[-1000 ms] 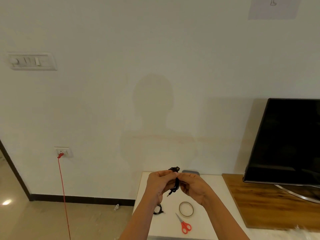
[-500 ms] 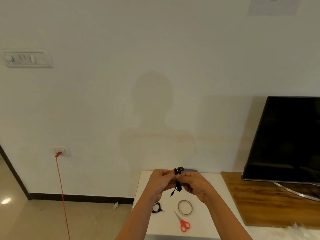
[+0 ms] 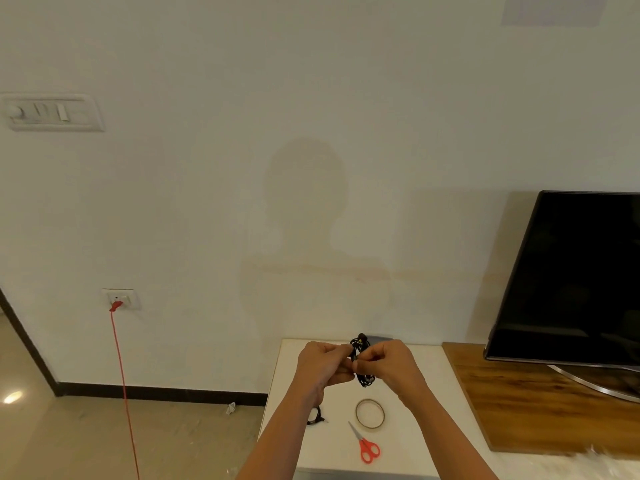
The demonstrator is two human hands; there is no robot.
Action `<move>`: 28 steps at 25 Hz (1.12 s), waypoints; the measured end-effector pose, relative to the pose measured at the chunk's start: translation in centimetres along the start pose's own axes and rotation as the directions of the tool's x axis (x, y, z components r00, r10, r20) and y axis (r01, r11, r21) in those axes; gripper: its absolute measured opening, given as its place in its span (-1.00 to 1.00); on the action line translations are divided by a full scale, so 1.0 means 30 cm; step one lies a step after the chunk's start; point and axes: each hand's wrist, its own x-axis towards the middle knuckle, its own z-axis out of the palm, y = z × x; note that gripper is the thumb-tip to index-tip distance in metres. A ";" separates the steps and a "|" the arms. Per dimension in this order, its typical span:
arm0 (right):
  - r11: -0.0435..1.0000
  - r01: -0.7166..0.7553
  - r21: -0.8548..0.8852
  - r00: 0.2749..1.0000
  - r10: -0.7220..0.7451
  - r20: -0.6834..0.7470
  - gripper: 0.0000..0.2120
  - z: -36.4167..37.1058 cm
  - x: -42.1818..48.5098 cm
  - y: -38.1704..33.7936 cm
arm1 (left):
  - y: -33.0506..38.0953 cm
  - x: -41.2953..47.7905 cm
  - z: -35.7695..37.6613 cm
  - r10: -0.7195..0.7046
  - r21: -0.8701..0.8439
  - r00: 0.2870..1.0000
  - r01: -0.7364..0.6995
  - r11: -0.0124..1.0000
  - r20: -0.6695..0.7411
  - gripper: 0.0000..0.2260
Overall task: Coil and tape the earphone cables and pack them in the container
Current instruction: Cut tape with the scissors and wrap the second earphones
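both hands, left hand (image 3: 323,365) and right hand (image 3: 388,365), pinch the coiled earphone cable (image 3: 362,362) above the white table (image 3: 415,445); if either pinch slackens, loops may spring apart before tape roll (image 3: 370,414) at 6 o'clock is reached.

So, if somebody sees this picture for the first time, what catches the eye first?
Probably the two hands, left hand and right hand, which pinch a black earphone cable bundle between them above the white table. Next come the red scissors near the table's front edge and the tape roll just behind them.
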 end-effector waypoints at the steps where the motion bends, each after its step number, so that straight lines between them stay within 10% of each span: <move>1: 0.999 0.026 -0.026 1.000 -0.026 0.005 -0.92 0.004 -0.001 -0.002 | -0.004 -0.001 -0.005 0.000 -0.016 1.000 0.000 1.000 0.004 -0.80; 15: 0.934 0.255 -0.250 0.956 -0.283 -0.083 -0.89 0.079 -0.035 0.034 | -0.052 0.015 -0.021 -0.120 -0.184 0.988 0.101 0.978 -0.093 -0.86; 28: 0.848 -0.458 0.266 0.889 0.438 0.133 -0.95 0.026 0.026 0.035 | -0.095 0.011 -0.025 0.005 -0.075 0.999 -0.002 0.997 0.035 -0.85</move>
